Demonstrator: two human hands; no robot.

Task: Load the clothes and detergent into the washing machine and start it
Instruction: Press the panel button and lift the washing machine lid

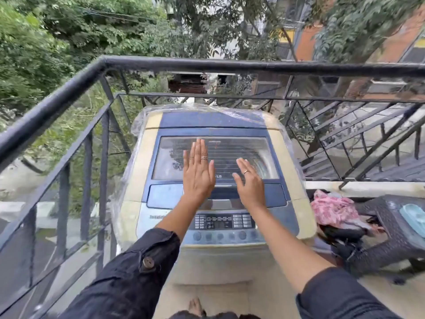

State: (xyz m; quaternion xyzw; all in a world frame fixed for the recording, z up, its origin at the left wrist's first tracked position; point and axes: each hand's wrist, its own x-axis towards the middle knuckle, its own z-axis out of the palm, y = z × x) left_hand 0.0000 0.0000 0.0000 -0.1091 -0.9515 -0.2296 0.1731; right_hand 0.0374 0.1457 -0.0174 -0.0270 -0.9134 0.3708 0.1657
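A top-loading washing machine (138,180), cream and blue, stands in the balcony corner with its glass lid (257,155) down. My left hand (199,173) lies flat with fingers spread over the lid's near edge. My right hand (249,180) hovers beside it, fingers apart, holding nothing. The control panel (224,223) with buttons sits nearer to me, below both wrists. A pink patterned cloth (331,209) lies in a heap with other clothes to the machine's right. I see no detergent that I can name.
A black metal railing (69,93) wraps the balcony on the left and behind the machine. A dark woven stool (391,231) with a pale blue object (414,217) on it stands at the right. Clear plastic sheeting (138,118) hangs around the machine's back.
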